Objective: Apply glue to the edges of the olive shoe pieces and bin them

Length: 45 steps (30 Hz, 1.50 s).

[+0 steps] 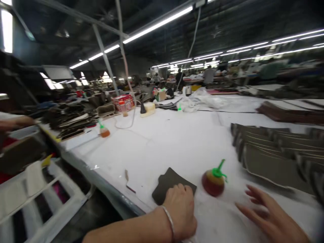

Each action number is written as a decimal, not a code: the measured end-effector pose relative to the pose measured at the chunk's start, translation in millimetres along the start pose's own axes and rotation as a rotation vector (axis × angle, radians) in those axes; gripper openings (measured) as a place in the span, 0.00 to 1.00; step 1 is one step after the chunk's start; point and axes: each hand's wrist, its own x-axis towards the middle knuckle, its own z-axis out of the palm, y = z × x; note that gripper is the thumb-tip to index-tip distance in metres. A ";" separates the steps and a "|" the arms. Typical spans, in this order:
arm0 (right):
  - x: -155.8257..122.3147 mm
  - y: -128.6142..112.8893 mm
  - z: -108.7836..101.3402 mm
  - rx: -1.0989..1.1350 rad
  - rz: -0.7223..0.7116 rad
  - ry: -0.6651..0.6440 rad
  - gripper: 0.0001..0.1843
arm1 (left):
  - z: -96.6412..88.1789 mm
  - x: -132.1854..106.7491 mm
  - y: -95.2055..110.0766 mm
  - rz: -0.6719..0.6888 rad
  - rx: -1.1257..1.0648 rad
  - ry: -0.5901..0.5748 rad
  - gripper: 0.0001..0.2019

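Note:
My left hand (181, 207), with a bracelet at the wrist, is closed over the near edge of a small dark grey flat piece (168, 182) on the white table. Its fingers are curled and the fingertips are hidden. My right hand (269, 212) hovers at the lower right, blurred a little, fingers apart and holding nothing. Between the two hands stands a round squeeze bottle (213, 184) with a green nozzle and dark red-brown liquid. It touches neither hand. Stacked dark grey panels (270, 165) lie in rows beyond my right hand.
A thin brown scrap (130, 187) lies near the table's left edge. Farther back are another green-nozzled bottle (104, 131), a yellowish sponge-like block (148, 109) and crumpled clear plastic (199, 101). At left, another person's hand (16, 123) shows above a white slatted crate (68, 199).

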 end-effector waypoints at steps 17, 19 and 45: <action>22.2 -61.0 20.7 0.494 -0.033 -0.093 0.28 | 10.9 10.5 -18.4 0.051 0.169 0.019 0.27; 15.0 -66.1 9.9 0.668 0.014 -0.092 0.28 | 8.9 13.9 -22.8 0.088 0.139 0.013 0.25; -11.9 -72.3 -23.9 0.570 0.143 0.104 0.31 | -8.0 48.4 -52.4 0.245 -0.254 0.012 0.21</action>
